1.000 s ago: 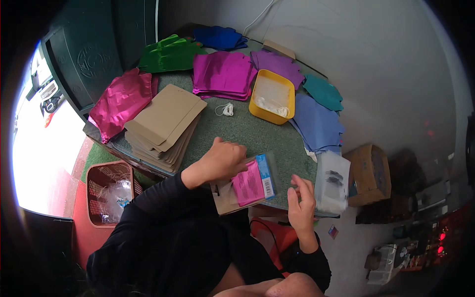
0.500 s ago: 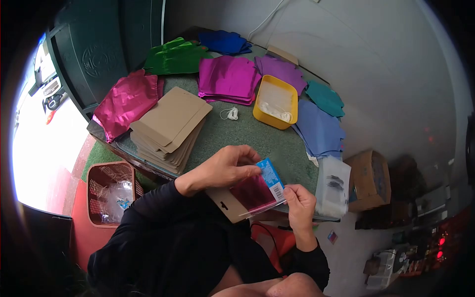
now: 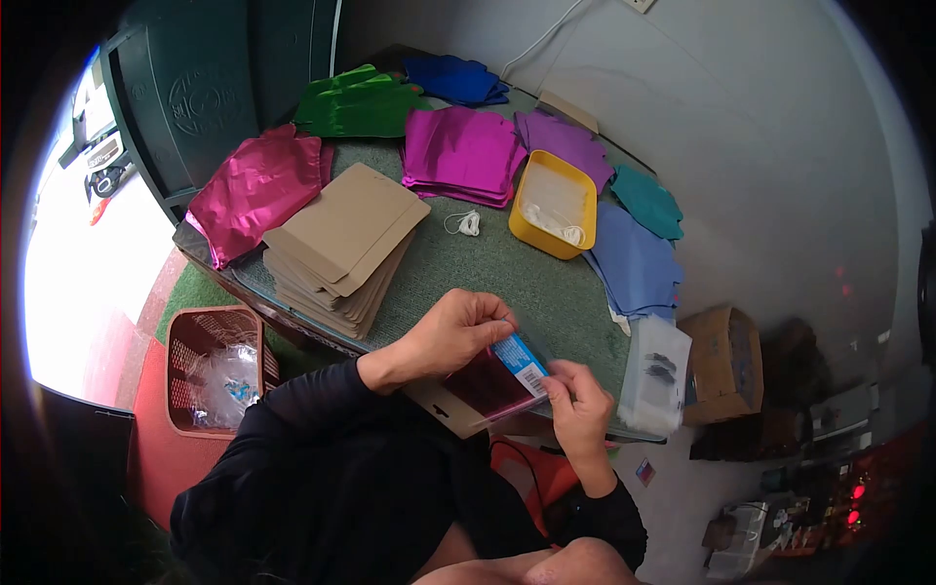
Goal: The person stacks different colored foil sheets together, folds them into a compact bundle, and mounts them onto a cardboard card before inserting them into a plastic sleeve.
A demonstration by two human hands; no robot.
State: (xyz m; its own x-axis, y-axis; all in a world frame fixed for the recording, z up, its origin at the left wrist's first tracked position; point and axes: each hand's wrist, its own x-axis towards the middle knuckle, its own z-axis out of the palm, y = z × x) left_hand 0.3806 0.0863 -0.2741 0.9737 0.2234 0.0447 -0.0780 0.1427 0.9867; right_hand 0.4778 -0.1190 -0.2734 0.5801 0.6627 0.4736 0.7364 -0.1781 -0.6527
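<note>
Both hands hold a flat clear plastic bag (image 3: 532, 338) above the table's front edge. Inside it lie a brown hang card (image 3: 444, 409) with a hanging slot, a dark pink foil sheet (image 3: 483, 385) and a blue barcode label (image 3: 517, 359). My left hand (image 3: 450, 333) pinches the upper left edge beside the label, its fingers curled. At the right edge, near the barcode, my right hand (image 3: 583, 405) grips with thumb and fingers. A clear strip of plastic stands out beyond the blue label.
Left of the hands is a stack of brown cards (image 3: 346, 229). Behind lie magenta foil sheets (image 3: 463, 151), a white cord bundle (image 3: 468, 224) and a yellow tub (image 3: 546, 239). Clear bags (image 3: 653, 375) lie at right; a brown basket (image 3: 219, 317) stands below left.
My right hand has shifted slightly up and left along the bag's edge. More clear plastic shows past the blue label, which sits lower between the hands. The whole view has tilted a little.
</note>
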